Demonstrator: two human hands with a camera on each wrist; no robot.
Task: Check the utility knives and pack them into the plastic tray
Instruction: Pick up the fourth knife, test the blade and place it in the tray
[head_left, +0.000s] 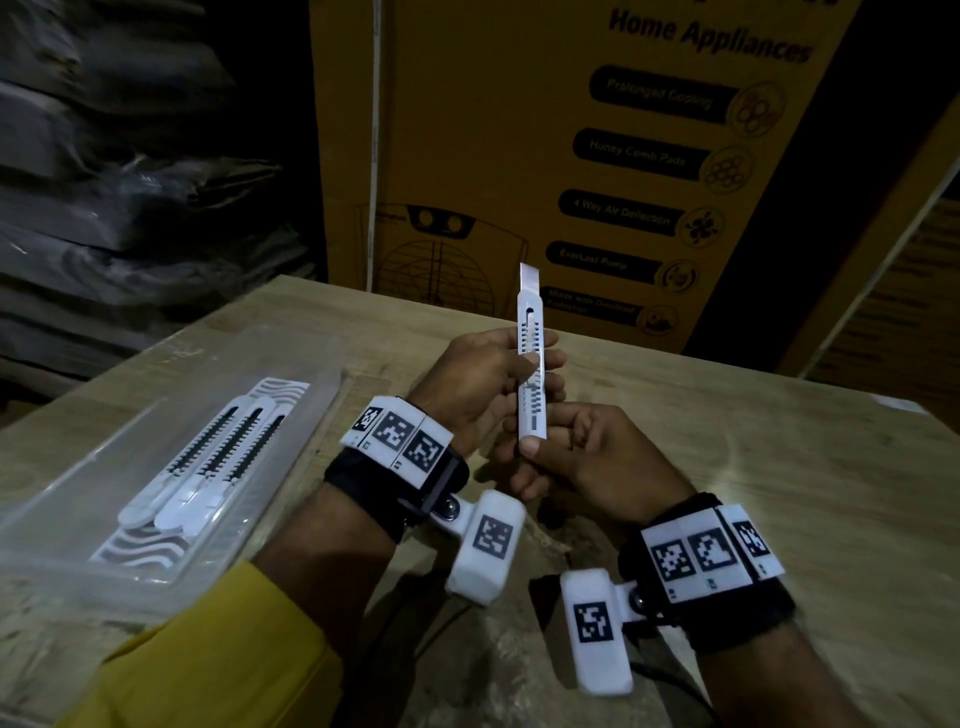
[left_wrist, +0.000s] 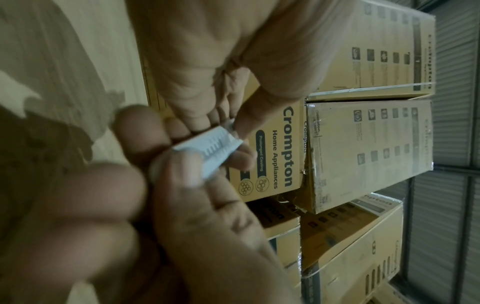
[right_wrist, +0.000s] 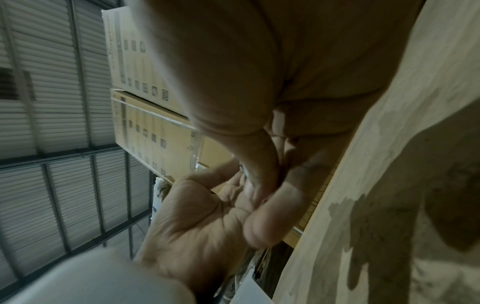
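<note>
Head view is showing you holding 1 utility knife (head_left: 531, 364) upright above the wooden table (head_left: 727, 441), its blade (head_left: 529, 278) pushed out at the top and pointing away from you. Your left hand (head_left: 483, 384) is curling around the upper body with the thumb lying on the slider track, and your right hand (head_left: 576, 457) is pinching the butt end between thumb and fingers; both are closed on the knife, neither is slack. 3 knives (head_left: 208, 467) are already lying side by side in the plastic tray (head_left: 67, 499), well to your left.

You are checking the blade, by the look of it, so keep the right pinch steady as the anchor and let only the left thumb work the slider. Keep every fingertip below the metal mouth. Before you are carrying it toward the tray, draw the blade fully back; a bare edge would likely catch the tray wall or the other knives. Left wrist view is blurring the grip, so whether the slider is locked cannot be told.
</note>
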